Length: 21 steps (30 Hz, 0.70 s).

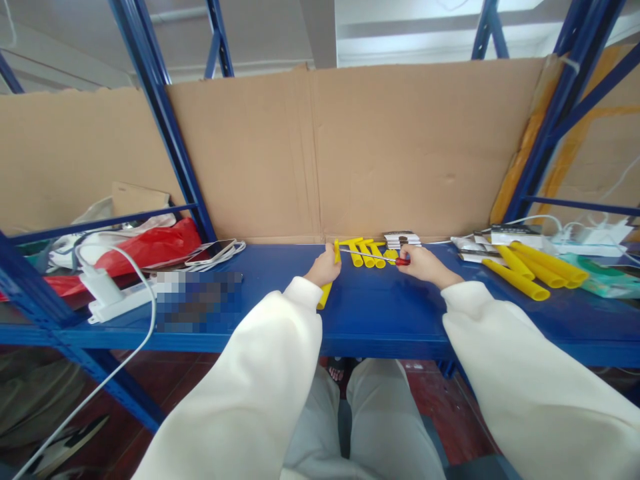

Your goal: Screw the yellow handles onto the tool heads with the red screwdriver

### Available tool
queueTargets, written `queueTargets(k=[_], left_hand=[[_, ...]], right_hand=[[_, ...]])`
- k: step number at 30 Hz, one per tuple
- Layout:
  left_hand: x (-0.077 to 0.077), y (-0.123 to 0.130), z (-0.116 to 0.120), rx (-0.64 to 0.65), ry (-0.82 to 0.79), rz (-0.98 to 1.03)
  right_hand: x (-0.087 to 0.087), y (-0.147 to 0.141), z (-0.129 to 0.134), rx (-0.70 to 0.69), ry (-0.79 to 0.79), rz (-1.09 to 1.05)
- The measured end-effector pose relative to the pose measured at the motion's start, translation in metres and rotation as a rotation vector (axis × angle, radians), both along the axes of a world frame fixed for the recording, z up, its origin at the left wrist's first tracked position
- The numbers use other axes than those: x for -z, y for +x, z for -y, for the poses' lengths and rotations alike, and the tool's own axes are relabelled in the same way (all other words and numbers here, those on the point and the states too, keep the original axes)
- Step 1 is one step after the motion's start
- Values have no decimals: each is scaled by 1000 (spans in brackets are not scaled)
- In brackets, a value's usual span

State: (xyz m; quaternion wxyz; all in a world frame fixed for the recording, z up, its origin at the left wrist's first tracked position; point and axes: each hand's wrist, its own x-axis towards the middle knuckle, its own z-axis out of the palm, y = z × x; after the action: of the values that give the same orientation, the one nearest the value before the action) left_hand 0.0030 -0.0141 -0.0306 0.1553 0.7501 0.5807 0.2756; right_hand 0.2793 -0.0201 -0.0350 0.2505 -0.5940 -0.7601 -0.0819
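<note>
My left hand is closed round a yellow tube-like piece, whose top and lower end show past the fingers. In my right hand is a screwdriver with a red and dark handle. Its long metal shaft points left and reaches the top of the held yellow piece; whether the tip touches a screw is too small to tell. Behind the shaft, several yellow pieces lie side by side on the blue table. A stack of small white and dark packets sits just behind my right hand.
Several yellow tubes and packets lie at the right, near a green package. Cardboard stands behind the table between blue posts. At the left are a red bag, a power strip and a hanging white cable.
</note>
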Motion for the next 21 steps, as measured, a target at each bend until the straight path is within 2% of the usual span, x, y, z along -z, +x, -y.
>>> queueTargets(k=[14,21], left_hand=[[-1,1,1,-2,6,2],[0,0,-1,-5,4,-3]], right_hand=[[-6,-4,5,98,-25,126],[-2,-3,2,28,-71,49]])
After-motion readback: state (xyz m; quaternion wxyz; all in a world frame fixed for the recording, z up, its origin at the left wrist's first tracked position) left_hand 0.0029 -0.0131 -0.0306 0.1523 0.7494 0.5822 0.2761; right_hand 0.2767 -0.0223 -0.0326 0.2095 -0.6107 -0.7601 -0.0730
